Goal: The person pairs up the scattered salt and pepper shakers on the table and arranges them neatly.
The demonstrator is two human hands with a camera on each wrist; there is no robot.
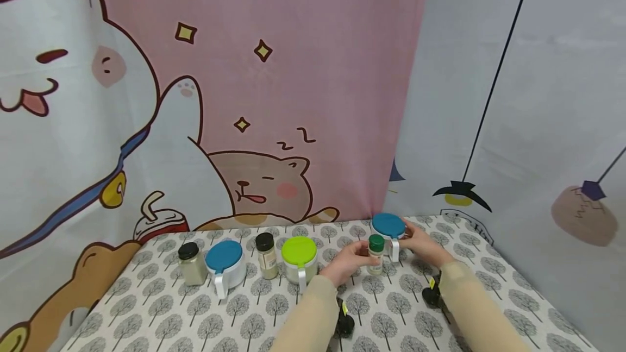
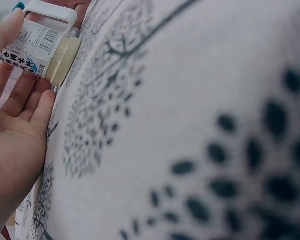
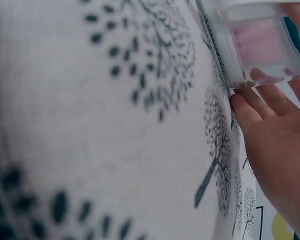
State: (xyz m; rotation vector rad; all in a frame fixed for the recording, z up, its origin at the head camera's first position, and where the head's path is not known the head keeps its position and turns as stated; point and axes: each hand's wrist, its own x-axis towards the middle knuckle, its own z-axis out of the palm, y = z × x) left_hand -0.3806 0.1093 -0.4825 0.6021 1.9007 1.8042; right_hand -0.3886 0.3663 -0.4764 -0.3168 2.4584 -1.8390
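My left hand [image 1: 346,263] grips a small spice jar [image 1: 375,266] with a green cap, standing upright at the right of the table. In the left wrist view the jar [image 2: 37,47] shows a printed label with a barcode and pale yellow contents at its base; thumb and fingers lie on either side. Just behind it, my right hand [image 1: 424,244] holds a clear seasoning pot [image 1: 388,226] with a blue lid and white handle. In the right wrist view that pot [image 3: 255,47] is at the cloth, the fingers of the right hand [image 3: 282,132] around its side.
To the left stand a green-lidded pot [image 1: 299,254], a black-capped jar [image 1: 267,258], another blue-lidded pot [image 1: 225,259] and a square black-capped jar [image 1: 193,266], in a row. A tree-print cloth [image 1: 210,325] covers the table; a cartoon curtain [image 1: 318,69] hangs behind.
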